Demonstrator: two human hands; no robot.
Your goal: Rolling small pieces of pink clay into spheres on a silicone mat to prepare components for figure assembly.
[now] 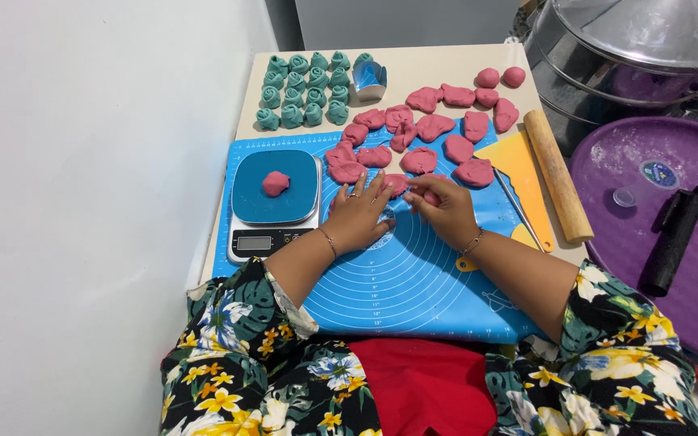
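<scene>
Two hands low on the blue silicone mat [414, 282], close together near its upper middle. Left hand [359, 216] spread flat, fingers fanned and pointing away from the body, palm down on the mat, tips just touching a pink dough piece [398, 184]. Right hand [446, 208] curled, fingers bent inward toward the left, pinching a small pink dough lump [431, 198] — mostly hidden under the fingers, so shape and long axis impossible to tell. Dough matte, rosy pink, soft-looking, with uneven torn edges. Many more pink dough pieces [434, 127] scattered just beyond the hands, across the mat's far edge and onto the bench [446, 60]; irregular flattish blobs, no shared direction. One rounder pink lump [275, 184] sitting on the blue-topped kitchen scale [275, 202], left of the left hand. Teal dough rolls [304, 90] ranked in rows at the far left. Right of the hands — a yellow scraper [519, 173] and a wooden rolling pin [557, 173], long axis running away from the body, slightly slanted.
</scene>
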